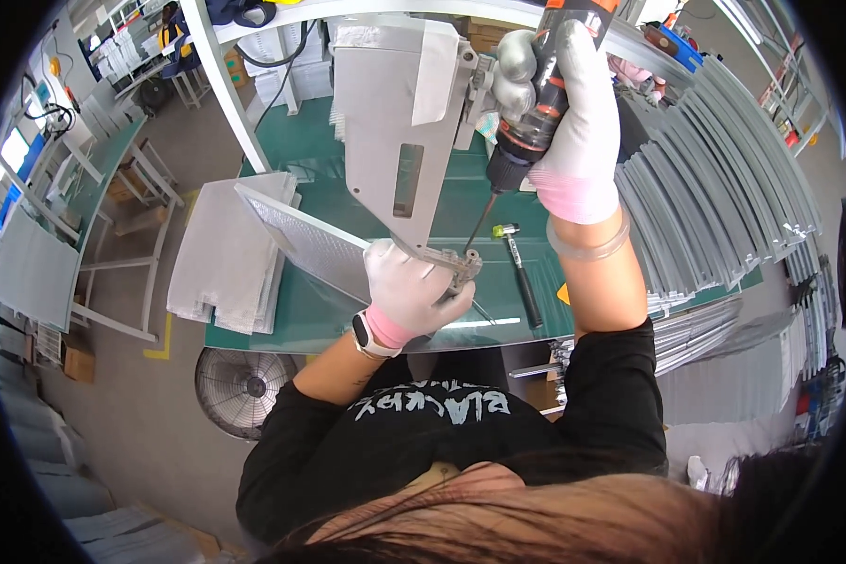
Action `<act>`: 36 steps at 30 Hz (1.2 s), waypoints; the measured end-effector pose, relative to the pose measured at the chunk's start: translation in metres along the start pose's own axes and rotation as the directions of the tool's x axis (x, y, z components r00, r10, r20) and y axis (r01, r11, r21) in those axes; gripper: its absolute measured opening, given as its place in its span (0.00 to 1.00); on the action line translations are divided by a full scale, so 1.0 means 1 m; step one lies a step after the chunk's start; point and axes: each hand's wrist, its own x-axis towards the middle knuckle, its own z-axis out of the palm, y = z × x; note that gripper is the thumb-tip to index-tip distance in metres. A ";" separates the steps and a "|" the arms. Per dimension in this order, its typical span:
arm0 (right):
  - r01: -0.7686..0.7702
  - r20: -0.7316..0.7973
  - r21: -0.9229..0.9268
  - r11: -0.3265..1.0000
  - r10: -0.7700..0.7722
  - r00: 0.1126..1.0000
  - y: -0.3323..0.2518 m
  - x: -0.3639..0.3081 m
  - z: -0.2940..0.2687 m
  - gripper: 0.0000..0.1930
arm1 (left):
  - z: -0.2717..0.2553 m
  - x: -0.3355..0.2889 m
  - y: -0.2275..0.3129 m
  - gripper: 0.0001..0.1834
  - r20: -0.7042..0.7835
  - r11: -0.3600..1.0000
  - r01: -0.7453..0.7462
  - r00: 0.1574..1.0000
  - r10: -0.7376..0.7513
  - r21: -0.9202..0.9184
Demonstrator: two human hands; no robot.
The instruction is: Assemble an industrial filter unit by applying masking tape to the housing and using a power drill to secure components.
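In front of me a tall grey metal housing [376,113] stands upright, with a long slot near its lower end. My left hand [409,291], in a white glove with a pink cuff, is closed round a small metal bracket [462,271] at the foot of that housing. My right hand [578,122], gloved alike, grips an orange and black power screwdriver [534,117] pointing downward. Its long thin bit [480,222] reaches to the bracket beside my left fingertips. Whether the tip sits in a screw is too small to tell.
A rubber mallet [520,273] lies on the green tabletop [320,315]. White sheets [230,244] are stacked at the left, beside a tilted perforated panel [315,240]. Many grey metal panels [714,188] stand in rows at the right. A floor fan [244,390] is below the table edge.
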 end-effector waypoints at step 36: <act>-0.225 -0.152 0.118 0.967 0.242 0.958 -0.016 -0.004 0.034 0.10 | -0.010 -0.011 0.000 0.06 0.065 0.784 0.287 0.951 -0.302 -0.551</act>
